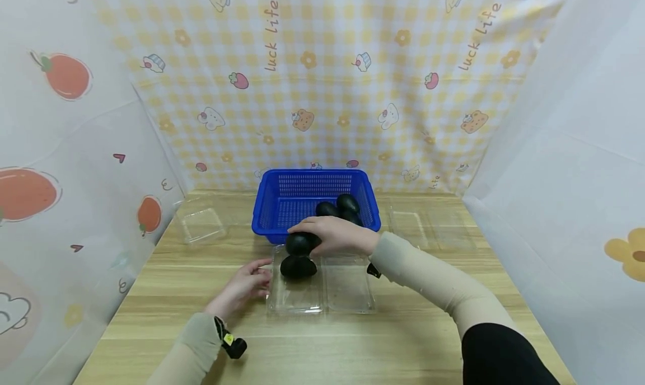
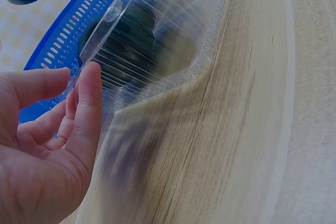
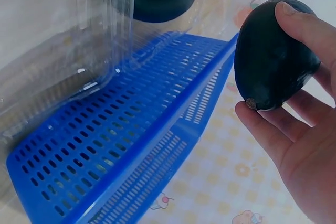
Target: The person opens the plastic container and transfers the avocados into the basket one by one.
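Note:
My right hand [image 1: 335, 235] grips a dark avocado [image 1: 300, 243] [image 3: 273, 56] just above the far end of an open clear plastic clamshell box [image 1: 347, 289]. Another dark avocado [image 1: 298, 266] lies in the box's left half. My left hand [image 1: 245, 285] [image 2: 58, 129] touches the box's left edge [image 2: 113, 72] with straight fingers. Behind the box stands a blue plastic basket [image 1: 282, 197] [image 3: 121, 150] with more dark avocados [image 1: 341, 207] in it.
An empty clear clamshell box [image 1: 201, 225] lies at the left of the wooden table [image 1: 418, 329], another clear box [image 1: 428, 225] at the right. Printed cloth walls enclose the table on three sides.

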The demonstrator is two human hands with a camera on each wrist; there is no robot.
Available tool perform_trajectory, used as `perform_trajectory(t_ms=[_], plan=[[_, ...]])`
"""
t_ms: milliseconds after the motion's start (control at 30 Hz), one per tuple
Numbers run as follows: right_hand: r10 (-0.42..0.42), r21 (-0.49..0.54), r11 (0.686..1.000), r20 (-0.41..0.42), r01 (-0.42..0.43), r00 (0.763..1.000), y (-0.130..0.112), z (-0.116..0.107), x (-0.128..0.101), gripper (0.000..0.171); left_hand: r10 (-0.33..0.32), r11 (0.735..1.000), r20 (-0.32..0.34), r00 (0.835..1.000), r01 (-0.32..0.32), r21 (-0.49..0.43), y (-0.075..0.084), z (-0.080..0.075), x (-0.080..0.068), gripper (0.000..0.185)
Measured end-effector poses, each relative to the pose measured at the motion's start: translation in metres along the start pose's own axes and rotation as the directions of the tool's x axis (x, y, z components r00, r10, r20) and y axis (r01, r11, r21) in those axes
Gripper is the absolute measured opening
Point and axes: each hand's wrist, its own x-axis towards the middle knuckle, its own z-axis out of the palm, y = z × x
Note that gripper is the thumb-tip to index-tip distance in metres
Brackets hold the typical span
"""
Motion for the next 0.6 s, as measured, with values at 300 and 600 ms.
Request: perform_trajectory(t_ms=[300,600], plan=[[0.009,-0.01,1.0,0.001,-0.009,1.0,0.007,-0.008,0.005,0.07,-0.001,1.0,-0.004,1.0,0.001,0.006,-0.001,-0.002,0.0,0.056],[0.009,-0.036,0.999,-0.008,-0.009,1.0,0.013,-0.024,0.012,0.07,0.007,1.0,0.0,1.0,-0.007,0.005,0.001,0.0,0.0,0.056]])
